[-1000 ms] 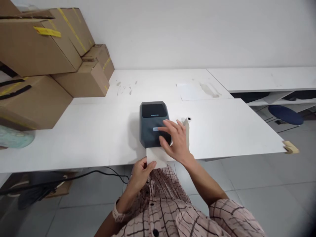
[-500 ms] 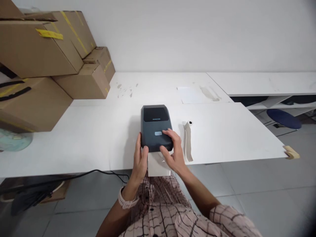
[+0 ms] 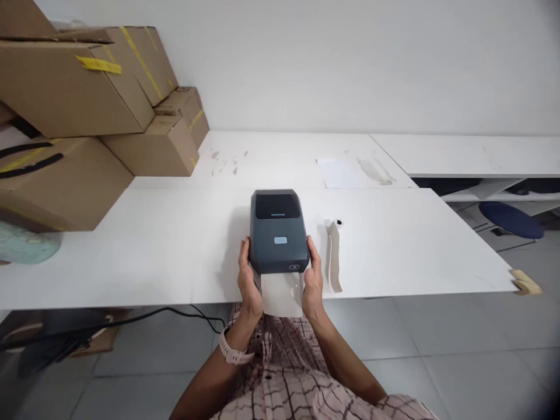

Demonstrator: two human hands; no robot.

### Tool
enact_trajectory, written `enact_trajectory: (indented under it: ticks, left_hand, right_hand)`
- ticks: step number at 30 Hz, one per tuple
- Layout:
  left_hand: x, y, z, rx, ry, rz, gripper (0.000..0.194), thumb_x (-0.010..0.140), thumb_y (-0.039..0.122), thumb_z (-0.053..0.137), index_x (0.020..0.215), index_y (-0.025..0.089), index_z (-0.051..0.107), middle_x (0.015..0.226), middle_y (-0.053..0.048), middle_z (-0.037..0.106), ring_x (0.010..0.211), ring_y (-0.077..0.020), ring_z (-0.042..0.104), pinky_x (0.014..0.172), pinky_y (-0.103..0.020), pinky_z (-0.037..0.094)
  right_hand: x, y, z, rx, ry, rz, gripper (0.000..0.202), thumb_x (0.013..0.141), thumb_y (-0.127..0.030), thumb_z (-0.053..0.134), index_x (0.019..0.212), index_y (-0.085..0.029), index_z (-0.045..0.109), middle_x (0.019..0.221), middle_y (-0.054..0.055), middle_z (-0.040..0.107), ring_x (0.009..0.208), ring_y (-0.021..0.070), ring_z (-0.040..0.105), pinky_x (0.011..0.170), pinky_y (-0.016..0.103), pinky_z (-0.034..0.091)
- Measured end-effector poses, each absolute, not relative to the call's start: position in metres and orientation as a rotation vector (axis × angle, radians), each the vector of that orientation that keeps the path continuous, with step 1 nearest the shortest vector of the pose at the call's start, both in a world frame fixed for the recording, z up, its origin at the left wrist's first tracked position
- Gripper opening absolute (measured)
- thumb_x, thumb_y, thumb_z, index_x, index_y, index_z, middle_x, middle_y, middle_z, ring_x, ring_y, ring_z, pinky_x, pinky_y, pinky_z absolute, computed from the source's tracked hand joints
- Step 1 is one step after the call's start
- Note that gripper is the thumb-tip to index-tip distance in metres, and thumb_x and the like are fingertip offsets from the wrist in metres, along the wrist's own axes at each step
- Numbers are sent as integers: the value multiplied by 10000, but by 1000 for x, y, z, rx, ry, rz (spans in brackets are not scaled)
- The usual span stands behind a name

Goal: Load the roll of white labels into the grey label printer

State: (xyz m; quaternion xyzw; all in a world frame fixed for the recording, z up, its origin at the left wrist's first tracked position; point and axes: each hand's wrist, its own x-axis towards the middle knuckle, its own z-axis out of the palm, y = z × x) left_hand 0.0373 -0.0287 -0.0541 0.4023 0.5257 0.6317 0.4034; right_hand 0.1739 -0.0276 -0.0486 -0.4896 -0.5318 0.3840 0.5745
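A dark grey label printer [image 3: 279,233] with a black window and a light blue button is at the front of the white table. A pale strip of label paper [image 3: 281,296] hangs from its front, past the table edge. My left hand [image 3: 249,283] grips the printer's left side, and my right hand [image 3: 313,280] grips its right side, fingers along the casing. Right of the printer lies a small roll [image 3: 338,223] with a curled length of backing paper trailing toward the table's front edge.
Stacked cardboard boxes [image 3: 70,90] fill the left of the white table [image 3: 394,245]. A greenish object [image 3: 28,245] lies below them. Black cables [image 3: 161,312] hang under the front edge. At the right are a blue stool [image 3: 510,219] and a taped table corner [image 3: 525,282].
My right hand has moved from the printer's top and front button area to its right side. My left hand stays on the left side. The view has shifted slightly.
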Motion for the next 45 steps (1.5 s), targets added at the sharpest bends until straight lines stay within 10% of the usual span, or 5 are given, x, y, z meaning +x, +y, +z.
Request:
enact_trajectory:
  ticks: [14,25,30,35,45]
  left_hand:
    - [1,29,0,1227,1137,1856,683,999,609,453,1598,293,363,1526,-86,589,1512,-284,443,1281,-484,284]
    - [-14,75,-29,945,1320,1228,933,777,240,690,1624,257,298,1654,-172,397,1455,-376,486,1119,-508,485]
    - [-12,77,-24,1016,1298,1315,755,700,154,651,1449,189,560,1524,-146,566,1413,-351,528,1162,-489,451]
    - [-9,79,-25,995,1297,1375,751,649,136,627,1399,161,598,1463,-143,617,1378,-338,557,1179,-482,429]
    - [-12,79,-32,1041,1312,1374,737,657,170,629,1394,160,598,1436,-145,629,1364,-343,556,1155,-482,434]
  right_hand:
    - [193,21,35,-1104,-1629,615,691,1024,-697,314,1651,-438,180,1741,-34,249,1620,348,178,1306,647,142]
    - [186,180,99,-1093,-1875,299,825,1009,-710,323,1676,-311,49,1640,114,411,1558,412,291,1205,735,246]
    - [183,178,100,-1072,-1902,33,726,1023,-663,354,1633,-290,230,1694,109,317,1586,394,211,1210,693,258]
    - [171,146,70,-977,-2377,274,498,978,-434,531,1444,-258,555,1282,120,717,1239,374,628,1058,583,475]
    - [162,180,36,-1019,-2688,936,1138,584,-527,904,1592,-295,428,1300,133,736,1096,382,729,959,514,553]
